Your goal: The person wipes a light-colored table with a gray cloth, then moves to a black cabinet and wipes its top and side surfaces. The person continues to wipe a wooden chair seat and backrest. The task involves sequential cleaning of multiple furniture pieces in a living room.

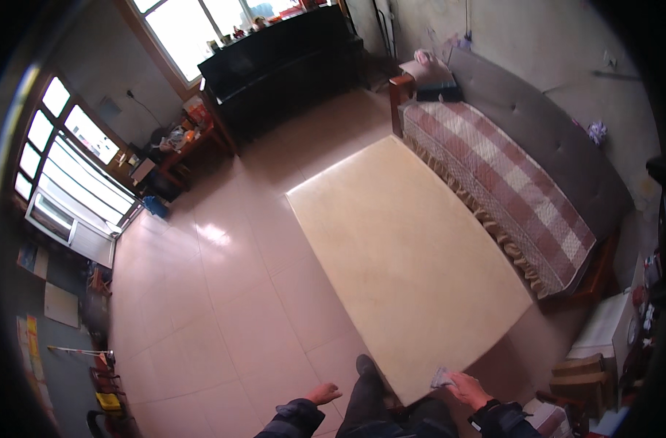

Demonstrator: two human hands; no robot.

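A large rectangular tan tabletop (409,263) stretches away from me, its near corner by my legs. My right hand (468,390) holds a greyish cloth (440,378) against the table's near edge, fingers closed over it. To the left of the table, above the tiled floor, my left hand (325,393) hangs with fingers loosely curled and touches nothing that I can see.
A bench with a checked quilted cover (502,180) runs close along the table's right side. Cardboard boxes (579,378) stand at the lower right. A black upright piano (284,65) is by the window, and a cluttered small red-brown table (188,148) stands at the upper left.
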